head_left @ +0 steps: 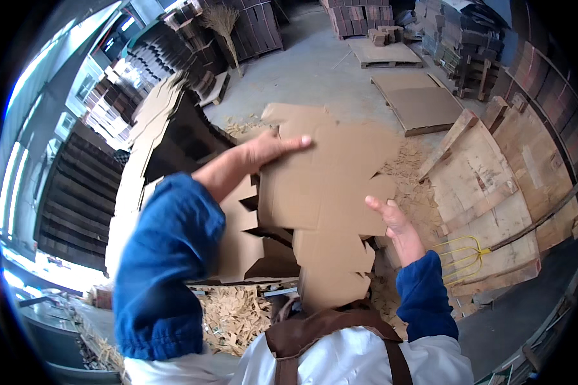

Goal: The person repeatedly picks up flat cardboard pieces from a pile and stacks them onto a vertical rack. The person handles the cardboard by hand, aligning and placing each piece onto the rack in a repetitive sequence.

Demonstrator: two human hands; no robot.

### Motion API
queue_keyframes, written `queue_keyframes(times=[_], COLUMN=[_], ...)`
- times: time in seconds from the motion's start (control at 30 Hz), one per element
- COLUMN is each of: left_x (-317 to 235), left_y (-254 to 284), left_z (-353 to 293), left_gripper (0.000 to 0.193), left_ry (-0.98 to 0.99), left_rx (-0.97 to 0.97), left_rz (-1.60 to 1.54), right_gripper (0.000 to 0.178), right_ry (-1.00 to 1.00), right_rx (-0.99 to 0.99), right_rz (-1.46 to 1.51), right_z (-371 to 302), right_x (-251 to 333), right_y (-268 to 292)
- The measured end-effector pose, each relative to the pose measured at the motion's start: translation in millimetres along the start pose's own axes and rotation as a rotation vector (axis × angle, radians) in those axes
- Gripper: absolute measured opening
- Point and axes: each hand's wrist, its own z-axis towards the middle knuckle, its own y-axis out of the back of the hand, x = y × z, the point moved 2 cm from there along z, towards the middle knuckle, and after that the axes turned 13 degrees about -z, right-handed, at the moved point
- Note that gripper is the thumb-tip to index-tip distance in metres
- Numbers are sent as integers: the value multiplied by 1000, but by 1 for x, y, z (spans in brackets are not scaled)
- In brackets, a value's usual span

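Observation:
A die-cut cardboard sheet point(331, 179), brown and flat with notched edges, is held up in front of me between both hands. My left hand point(273, 149) grips its upper left edge, thumb laid over the face and fingers hidden behind. At the right edge my right hand point(392, 218) clasps the board, thumb on the near side and the other fingers mostly out of sight. The sheet's lower end reaches down to my brown apron point(331, 330). Left of it and lower lies a stack of similar cut cardboard point(237, 237), partly covered by my left arm.
Cardboard scraps point(234, 314) are heaped below, and more lie on the floor to the right. A yellow pitchfork point(472, 251) leans near wooden boards point(488, 192). Pallets point(417, 102) and bundled cardboard stacks point(359, 16) stand farther back; a straw broom point(221, 22) is at back left.

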Motion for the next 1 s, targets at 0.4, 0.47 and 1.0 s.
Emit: queue_keyframes(times=[0.4, 0.47, 1.0], left_x=[58, 92, 93], left_y=[-73, -75, -49], left_z=[4, 6, 2], left_gripper=[53, 59, 82], left_ry=[74, -67, -602], left_rx=[-49, -39, -643], left_rz=[-38, -114, -1099], right_gripper=[43, 40, 49], right_ry=[32, 57, 357], right_rx=[-52, -35, -160], right_rz=[-388, -432, -1015], right_z=[-13, -16, -36], right_x=[-10, -14, -1], right_y=[94, 93, 12])
